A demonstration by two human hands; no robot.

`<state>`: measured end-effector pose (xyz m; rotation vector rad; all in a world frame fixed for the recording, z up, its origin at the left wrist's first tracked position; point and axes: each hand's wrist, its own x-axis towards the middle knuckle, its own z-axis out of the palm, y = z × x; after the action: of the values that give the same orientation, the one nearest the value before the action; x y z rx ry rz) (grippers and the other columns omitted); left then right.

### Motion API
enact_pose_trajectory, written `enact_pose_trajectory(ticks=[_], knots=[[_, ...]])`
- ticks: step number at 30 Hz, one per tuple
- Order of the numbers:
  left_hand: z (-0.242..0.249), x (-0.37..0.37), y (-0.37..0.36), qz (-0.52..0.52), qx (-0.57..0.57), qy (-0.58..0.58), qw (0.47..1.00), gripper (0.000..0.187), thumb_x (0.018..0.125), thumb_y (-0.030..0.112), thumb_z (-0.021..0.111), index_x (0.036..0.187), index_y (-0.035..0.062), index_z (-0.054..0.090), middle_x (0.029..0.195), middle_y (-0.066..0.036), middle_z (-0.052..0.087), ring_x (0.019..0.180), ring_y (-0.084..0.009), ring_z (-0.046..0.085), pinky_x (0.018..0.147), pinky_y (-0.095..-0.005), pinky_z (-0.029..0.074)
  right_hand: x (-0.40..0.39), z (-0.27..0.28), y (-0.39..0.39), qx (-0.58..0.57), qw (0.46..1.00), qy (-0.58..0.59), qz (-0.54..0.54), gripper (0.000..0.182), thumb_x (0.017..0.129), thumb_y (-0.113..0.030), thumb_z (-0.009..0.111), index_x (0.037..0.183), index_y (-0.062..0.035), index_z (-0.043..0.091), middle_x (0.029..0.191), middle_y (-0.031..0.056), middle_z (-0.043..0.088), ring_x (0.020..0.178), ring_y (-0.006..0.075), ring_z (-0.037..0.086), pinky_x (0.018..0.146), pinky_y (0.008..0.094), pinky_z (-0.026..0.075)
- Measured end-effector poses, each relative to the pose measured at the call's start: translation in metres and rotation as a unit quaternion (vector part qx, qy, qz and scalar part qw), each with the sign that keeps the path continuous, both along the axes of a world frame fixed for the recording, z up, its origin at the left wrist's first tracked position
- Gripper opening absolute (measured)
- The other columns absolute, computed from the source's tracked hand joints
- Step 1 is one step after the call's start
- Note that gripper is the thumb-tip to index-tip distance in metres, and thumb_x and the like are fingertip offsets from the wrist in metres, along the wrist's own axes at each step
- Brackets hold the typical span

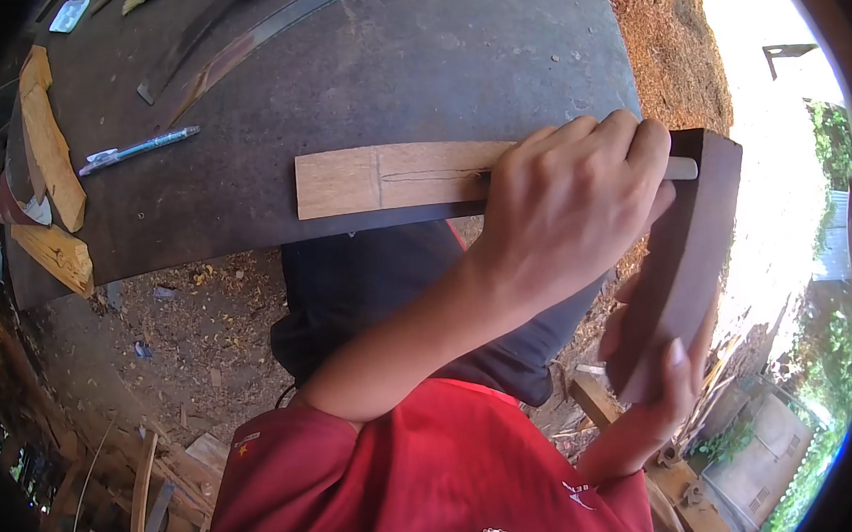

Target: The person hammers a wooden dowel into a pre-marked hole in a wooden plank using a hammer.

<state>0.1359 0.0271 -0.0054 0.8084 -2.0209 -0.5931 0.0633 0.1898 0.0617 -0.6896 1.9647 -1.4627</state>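
Note:
My left hand (578, 193) is closed around a chisel (681, 168), most of it hidden in the fist. Its pale butt end sticks out on the right, and a dark tip shows at the left, over a light wooden board (338, 184). A pencil line crosses the board, and long dark lines run from it toward the tip. My right hand (681, 372) grips a thick dark-brown wooden block (693, 240), thumb on the near end. The upper part of the block overlaps the chisel's butt end in this view.
The board lies along the near edge of a dark table (415, 81). On the table are a blue pen (141, 149), split wood pieces (53, 152) and a long curved strip (275, 27). Sawdust (671, 41) lies beyond the right edge; wood scraps (147, 493) litter the ground.

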Motion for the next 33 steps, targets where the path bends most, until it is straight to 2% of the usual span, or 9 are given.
enact_pose_trajectory(ticks=[4,6,11,16,18,22,27,30,33], knots=[[-0.002,-0.001,0.001,0.015,-0.009,0.018,1.0,0.033,0.078,0.024,0.084,0.088,0.0111,0.056,0.078,-0.002,0.058,0.07,-0.0198,0.066,0.059,-0.0345,0.053,-0.033,-0.006,0.002,-0.141,0.988,0.048,-0.031,0.076,0.108,-0.053,0.047,0.156,0.0045,0.035,0.131,0.0221,0.056,0.081,0.0222,0.062,0.06,0.0295,0.049],[-0.002,-0.001,0.002,0.014,-0.01,0.016,1.0,0.033,0.078,0.025,0.084,0.088,0.011,0.056,0.078,-0.002,0.058,0.069,-0.0198,0.066,0.06,-0.0345,0.053,-0.031,-0.009,-0.006,-0.237,0.962,-0.021,-0.133,0.075,0.107,-0.052,0.049,0.159,-0.0004,0.034,0.13,0.0224,0.056,0.083,0.0235,0.063,0.063,0.0333,0.051],[0.001,0.004,0.0,-0.003,-0.008,0.005,1.0,0.033,0.078,0.024,0.084,0.088,0.0113,0.056,0.078,-0.002,0.058,0.069,-0.0192,0.066,0.058,-0.0345,0.053,0.009,0.001,-0.002,0.015,0.999,-0.052,0.004,0.097,0.086,-0.051,0.068,0.16,-0.0015,0.029,0.118,0.0266,0.057,0.074,0.0272,0.064,0.059,0.0361,0.053],[0.0,0.006,0.001,-0.003,-0.008,0.008,1.0,0.034,0.077,0.024,0.086,0.088,0.0116,0.056,0.078,-0.001,0.058,0.069,-0.0194,0.066,0.058,-0.0355,0.052,-0.023,-0.011,0.003,-0.176,0.981,0.01,-0.077,0.083,0.099,-0.052,0.056,0.158,0.0005,0.031,0.125,0.0276,0.056,0.077,0.023,0.064,0.055,0.0312,0.049],[0.0,0.005,0.001,-0.011,-0.009,0.012,1.0,0.034,0.077,0.024,0.086,0.087,0.0117,0.056,0.078,-0.001,0.058,0.068,-0.0195,0.066,0.057,-0.0358,0.052,-0.014,-0.015,-0.005,-0.213,0.965,-0.021,-0.151,0.088,0.097,-0.053,0.061,0.16,-0.0017,0.029,0.127,0.0268,0.055,0.075,0.0246,0.064,0.059,0.0321,0.051],[0.001,0.008,0.003,-0.003,0.001,-0.041,0.999,0.033,0.077,0.024,0.086,0.086,0.0122,0.056,0.077,-0.001,0.059,0.068,-0.0194,0.066,0.058,-0.0353,0.052,0.018,-0.002,-0.003,-0.001,0.995,-0.091,0.029,0.102,0.088,-0.044,0.068,0.168,-0.0071,0.016,0.12,0.0273,0.058,0.075,0.0284,0.065,0.06,0.0344,0.052],[0.002,0.01,-0.001,-0.005,-0.033,-0.006,0.999,0.03,0.081,0.026,0.085,0.086,0.0116,0.06,0.074,0.0,0.06,0.066,-0.0154,0.066,0.057,-0.0306,0.052,-0.021,-0.014,0.005,-0.166,0.985,0.036,-0.039,0.076,0.105,-0.044,0.054,0.161,-0.0004,0.026,0.128,0.0282,0.057,0.08,0.0255,0.065,0.06,0.0327,0.053],[0.001,0.008,-0.001,0.0,-0.017,-0.001,1.0,0.03,0.08,0.024,0.084,0.086,0.0113,0.058,0.075,-0.001,0.06,0.067,-0.0184,0.067,0.056,-0.0336,0.052,-0.018,-0.016,-0.004,-0.263,0.953,-0.041,-0.141,0.074,0.107,-0.045,0.054,0.161,-0.0021,0.026,0.13,0.0263,0.057,0.09,0.0272,0.065,0.065,0.0347,0.055],[0.005,0.012,-0.003,-0.001,-0.004,0.003,1.0,0.03,0.079,0.022,0.084,0.086,0.011,0.057,0.076,-0.002,0.06,0.068,-0.0211,0.067,0.056,-0.0365,0.052,0.0,-0.019,0.003,-0.12,0.991,-0.054,-0.02,0.089,0.097,-0.045,0.062,0.166,-0.0061,0.02,0.125,0.0271,0.058,0.084,0.0282,0.065,0.065,0.0372,0.054]])
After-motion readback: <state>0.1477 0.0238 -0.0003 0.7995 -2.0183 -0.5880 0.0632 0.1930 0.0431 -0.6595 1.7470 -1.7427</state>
